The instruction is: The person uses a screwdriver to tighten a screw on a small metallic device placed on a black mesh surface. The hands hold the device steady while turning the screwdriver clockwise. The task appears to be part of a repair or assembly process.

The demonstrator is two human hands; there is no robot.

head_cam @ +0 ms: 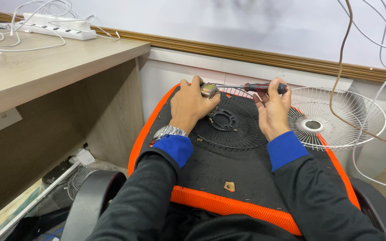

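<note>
Metal motor block (209, 90) clasped in left hand (193, 105) fingers, right hand (273, 109) fingers gripping red-handled screwdriver (251, 87) over black wire grille (228, 122).

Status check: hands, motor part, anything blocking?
Left hand grips small metal motor block. Right hand holds red-and-black-handled screwdriver, tip at block. Black wire fan grille underneath; brown cable hangs right, apart.

No packages, signs or screens show in the head view; nothing with a readable label stands on the desk, the chair seat or along the wall.
</note>
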